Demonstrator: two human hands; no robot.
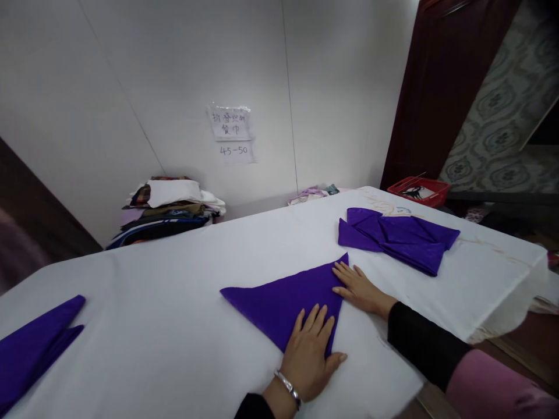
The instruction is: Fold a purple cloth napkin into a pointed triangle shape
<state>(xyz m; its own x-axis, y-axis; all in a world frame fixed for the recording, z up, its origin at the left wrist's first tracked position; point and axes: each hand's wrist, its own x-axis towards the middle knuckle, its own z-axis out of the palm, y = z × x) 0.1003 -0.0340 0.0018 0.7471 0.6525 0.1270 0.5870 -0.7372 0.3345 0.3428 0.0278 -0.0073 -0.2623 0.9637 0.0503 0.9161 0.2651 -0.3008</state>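
A purple cloth napkin [283, 297] lies folded into a triangle on the white table [174, 302]. My left hand [311, 352], with a silver bracelet at the wrist, lies flat and open on the triangle's near corner. My right hand [358, 288] rests flat on the cloth's right edge, fingers stretched out toward the upper corner. Both hands hold nothing; they press the cloth down.
A stack of folded purple napkins [395, 235] sits at the right rear of the table. More purple cloth [35, 349] lies at the left edge. A pile of folded fabrics [168, 209] stands by the wall, a red basket [419, 191] at far right.
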